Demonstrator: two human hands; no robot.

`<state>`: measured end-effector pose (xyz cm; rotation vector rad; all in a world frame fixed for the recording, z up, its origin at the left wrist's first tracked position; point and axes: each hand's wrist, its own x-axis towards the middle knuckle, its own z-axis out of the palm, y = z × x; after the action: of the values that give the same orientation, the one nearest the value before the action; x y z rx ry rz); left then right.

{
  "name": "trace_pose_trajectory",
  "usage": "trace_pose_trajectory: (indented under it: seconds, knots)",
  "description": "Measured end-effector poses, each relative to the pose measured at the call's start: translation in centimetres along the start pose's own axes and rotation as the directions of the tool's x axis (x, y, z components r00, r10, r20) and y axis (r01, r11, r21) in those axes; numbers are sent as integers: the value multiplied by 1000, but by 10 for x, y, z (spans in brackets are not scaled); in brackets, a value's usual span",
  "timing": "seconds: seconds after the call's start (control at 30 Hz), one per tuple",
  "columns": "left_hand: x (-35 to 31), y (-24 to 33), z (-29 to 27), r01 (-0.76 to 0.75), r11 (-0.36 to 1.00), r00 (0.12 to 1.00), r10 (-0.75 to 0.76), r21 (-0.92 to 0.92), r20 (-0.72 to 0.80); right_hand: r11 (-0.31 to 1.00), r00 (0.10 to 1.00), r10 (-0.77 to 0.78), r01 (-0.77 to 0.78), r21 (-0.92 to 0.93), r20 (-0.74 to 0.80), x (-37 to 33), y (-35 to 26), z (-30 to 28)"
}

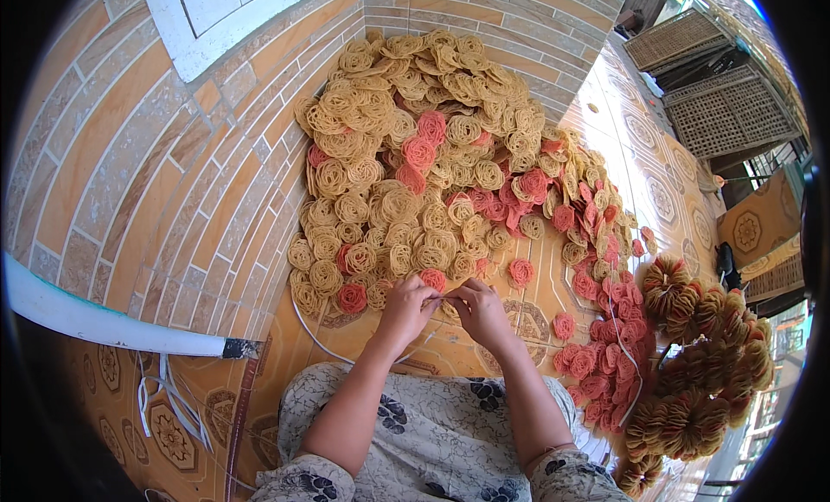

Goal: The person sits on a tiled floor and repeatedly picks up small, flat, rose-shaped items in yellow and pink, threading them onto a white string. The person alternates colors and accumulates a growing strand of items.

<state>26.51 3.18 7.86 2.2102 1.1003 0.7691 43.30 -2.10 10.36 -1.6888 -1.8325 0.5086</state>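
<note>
My left hand (409,310) and my right hand (482,313) meet in front of me above the tiled floor, fingertips pinched close together. A thin strand shows between them, too small to make out well. Below the hands, a white cord (324,342) curves from the left across the floor, and its end near the fingers is unclear. Just beyond my fingers lies a large heap of tan, lacy round coils (393,204) like dried noodle nests. Pink coils (419,152) are mixed among them, and one pink coil (432,279) sits right behind my hands.
On the right, loose pink coils (605,359) spread beside thick strung bunches of coils (692,364). Another white cord (616,316) runs there. A brick-patterned wall (164,156) bounds the left and back. White strips (169,398) hang at lower left. Woven racks (731,104) stand far right.
</note>
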Motion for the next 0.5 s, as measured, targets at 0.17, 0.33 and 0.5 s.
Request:
trace_pose_trajectory:
  seconds: [0.17, 0.33, 0.5]
  knots:
    - [-2, 2, 1, 173, 944, 979, -136, -279, 149, 998, 997, -48, 45, -48, -61, 1, -4, -7]
    - [-4, 9, 5, 299, 896, 945, -230, -328, 231, 996, 998, -46, 42, -82, -51, 1, 2, -11]
    - [-2, 4, -9, 243, 965, 948, -215, -96, 233, 986, 992, -89, 75, -149, -88, 18, -1, -20]
